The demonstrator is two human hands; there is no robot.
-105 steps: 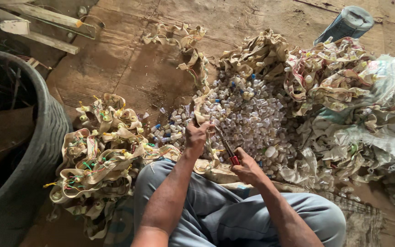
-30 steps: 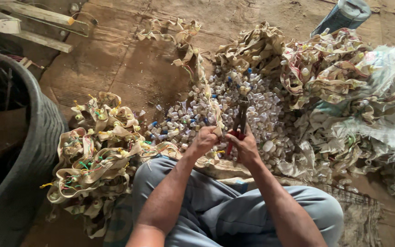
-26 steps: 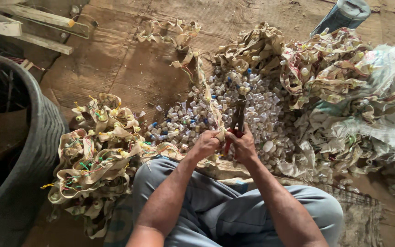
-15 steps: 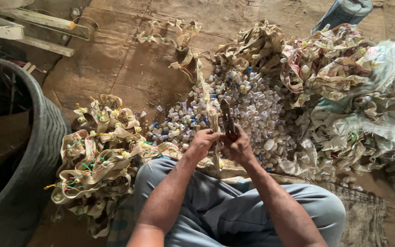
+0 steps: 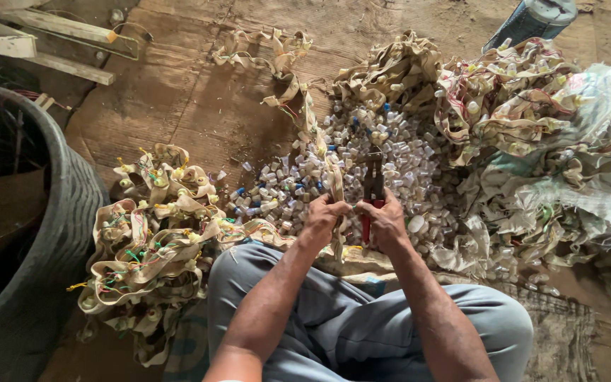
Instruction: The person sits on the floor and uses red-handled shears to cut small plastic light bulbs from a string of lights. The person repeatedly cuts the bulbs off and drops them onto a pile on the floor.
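The cloth strip point(image 5: 334, 177) sits pinched in the left hand point(image 5: 322, 218) while the right hand point(image 5: 385, 221) grips red-handled pliers point(image 5: 373, 185), best kept, seemingly, taut and square to the blades

One head-worn camera looks steeply down, close over the seated person's lap, hands point(image 5: 351, 219) and the floor point(image 5: 199, 106) ahead.

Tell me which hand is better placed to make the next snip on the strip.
Right. The right hand already holds the red-handled cutters, whose tip points at the strip; the left hand is occupied gripping it.
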